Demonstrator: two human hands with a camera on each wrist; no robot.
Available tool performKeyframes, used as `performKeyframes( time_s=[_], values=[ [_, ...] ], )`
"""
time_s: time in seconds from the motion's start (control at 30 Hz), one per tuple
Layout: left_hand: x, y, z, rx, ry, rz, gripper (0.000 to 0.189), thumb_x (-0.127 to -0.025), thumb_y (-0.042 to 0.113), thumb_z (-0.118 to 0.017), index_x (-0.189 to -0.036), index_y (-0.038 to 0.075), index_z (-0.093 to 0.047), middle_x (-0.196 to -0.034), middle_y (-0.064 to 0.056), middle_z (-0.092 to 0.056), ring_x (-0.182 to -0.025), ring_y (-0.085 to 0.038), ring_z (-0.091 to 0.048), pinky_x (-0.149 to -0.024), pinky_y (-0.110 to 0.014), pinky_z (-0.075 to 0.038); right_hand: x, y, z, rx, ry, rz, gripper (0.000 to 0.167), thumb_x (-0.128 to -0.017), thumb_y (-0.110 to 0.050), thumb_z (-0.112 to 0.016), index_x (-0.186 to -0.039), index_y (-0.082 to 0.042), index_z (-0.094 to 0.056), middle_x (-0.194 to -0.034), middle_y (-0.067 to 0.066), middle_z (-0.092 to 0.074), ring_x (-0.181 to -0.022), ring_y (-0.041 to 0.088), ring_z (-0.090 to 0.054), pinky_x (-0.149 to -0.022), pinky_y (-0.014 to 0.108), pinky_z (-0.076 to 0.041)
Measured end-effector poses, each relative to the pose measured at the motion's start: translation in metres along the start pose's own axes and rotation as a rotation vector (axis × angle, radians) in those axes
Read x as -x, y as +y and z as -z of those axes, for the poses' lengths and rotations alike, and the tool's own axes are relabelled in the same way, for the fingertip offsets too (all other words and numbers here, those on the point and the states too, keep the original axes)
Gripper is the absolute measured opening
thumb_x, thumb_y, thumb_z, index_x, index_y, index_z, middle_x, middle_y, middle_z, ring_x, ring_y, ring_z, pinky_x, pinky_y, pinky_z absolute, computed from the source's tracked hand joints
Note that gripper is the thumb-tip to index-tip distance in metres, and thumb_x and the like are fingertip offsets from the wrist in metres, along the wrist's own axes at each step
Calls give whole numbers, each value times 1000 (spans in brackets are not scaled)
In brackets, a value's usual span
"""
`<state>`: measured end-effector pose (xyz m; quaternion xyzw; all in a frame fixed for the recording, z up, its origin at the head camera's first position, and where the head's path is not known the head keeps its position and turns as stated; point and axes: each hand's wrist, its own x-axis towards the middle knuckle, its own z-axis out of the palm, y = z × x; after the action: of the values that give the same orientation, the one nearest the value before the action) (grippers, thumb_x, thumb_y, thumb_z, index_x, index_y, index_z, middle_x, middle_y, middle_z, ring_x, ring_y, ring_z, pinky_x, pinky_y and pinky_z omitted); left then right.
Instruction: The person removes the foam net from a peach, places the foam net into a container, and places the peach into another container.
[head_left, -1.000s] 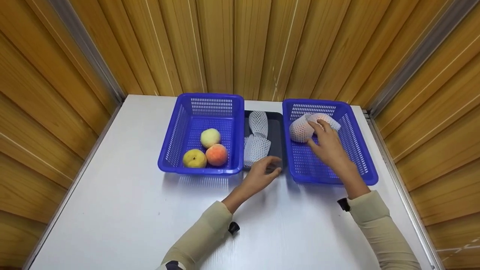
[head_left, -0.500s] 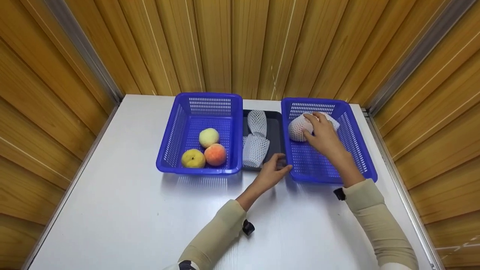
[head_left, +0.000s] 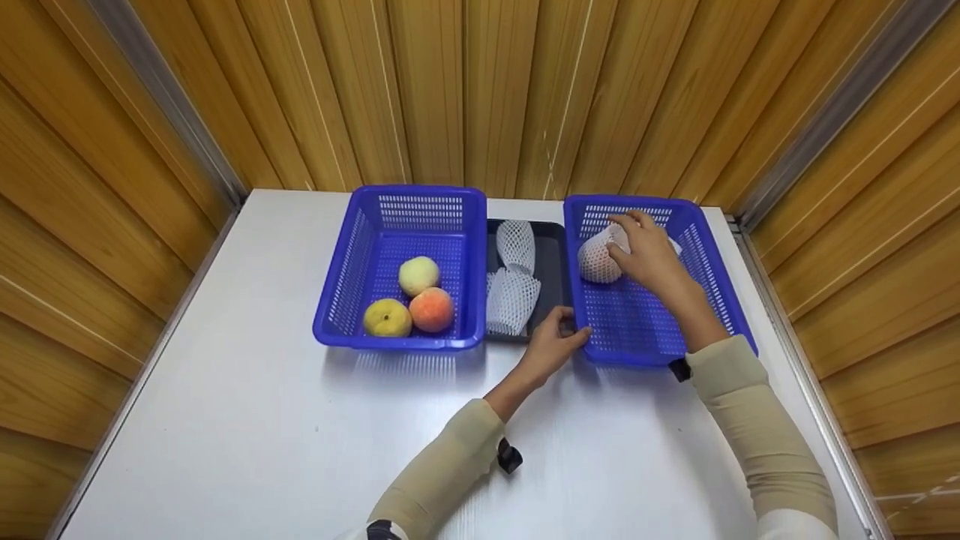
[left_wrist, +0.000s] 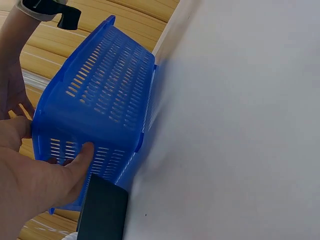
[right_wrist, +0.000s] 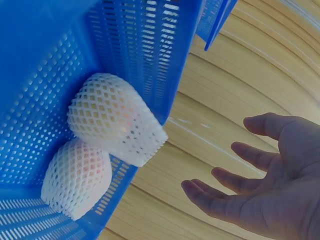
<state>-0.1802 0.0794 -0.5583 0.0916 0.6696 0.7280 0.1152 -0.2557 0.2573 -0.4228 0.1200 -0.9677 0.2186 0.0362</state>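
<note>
In the right blue basket (head_left: 697,360) lie two fruits in white foam nets. One netted fruit (head_left: 598,261) shows near the left wall in the head view; the other (right_wrist: 105,115) is plain in the right wrist view and mostly covered by the right hand in the head view. Above the basket my right hand (head_left: 652,259) hovers, fingers spread and loosely bent around nothing, apart from the fruit. My left hand (head_left: 551,349) touches the same basket's near left corner from outside; its thumb (left_wrist: 82,157) lies along the slotted wall, with fingers relaxed.
Left of the tray stands another blue basket (head_left: 330,339) with three bare peaches (head_left: 433,310). Between the baskets a dark tray (head_left: 551,277) holds loose foam nets (head_left: 514,300). Wood-patterned walls (head_left: 502,97) enclose the white table (head_left: 247,420) on three sides.
My left hand has moved right, from over the tray's near end to the right basket's corner. My right hand has shifted slightly up and back, away from the netted fruits.
</note>
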Motion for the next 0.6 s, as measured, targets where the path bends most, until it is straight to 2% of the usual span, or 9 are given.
performKeyframes(
  time_s=[0.17,0.27,0.47,0.6],
  values=[
    [-1,-1,1,0,3,26,39,-95,12,-71,-128,-2,-56,-117,-14,-64,-101,-19,-70,-83,-29,-60,-12,12,1,6,-13,-13,53,-98,-13,-59,-147,4,-46,-150,37,-35,-136,60,-35,-113,71,-28],
    [-1,-3,1,0,10,24,37,-94,11,-72,-126,0,-57,-117,-15,-64,-101,-20,-70,-82,-30,-60,-18,19,2,2,-33,-25,55,-97,-13,-60,-147,5,-45,-149,39,-35,-136,60,-34,-113,71,-28],
    [-1,-5,2,-10,-2,3,35,-94,11,-72,-124,1,-58,-113,-13,-66,-97,-17,-70,-80,-28,-60,-25,29,2,3,-106,-50,62,-96,-18,-63,-149,6,-41,-149,40,-34,-137,59,-34,-114,69,-28],
    [-2,-4,3,0,-16,-13,35,-94,10,-71,-124,0,-58,-113,-15,-66,-95,-16,-69,-80,-28,-60,-29,29,2,-3,-167,-96,68,-96,-22,-65,-152,4,-37,-154,38,-28,-141,58,-28,-115,70,-25]
  ],
)
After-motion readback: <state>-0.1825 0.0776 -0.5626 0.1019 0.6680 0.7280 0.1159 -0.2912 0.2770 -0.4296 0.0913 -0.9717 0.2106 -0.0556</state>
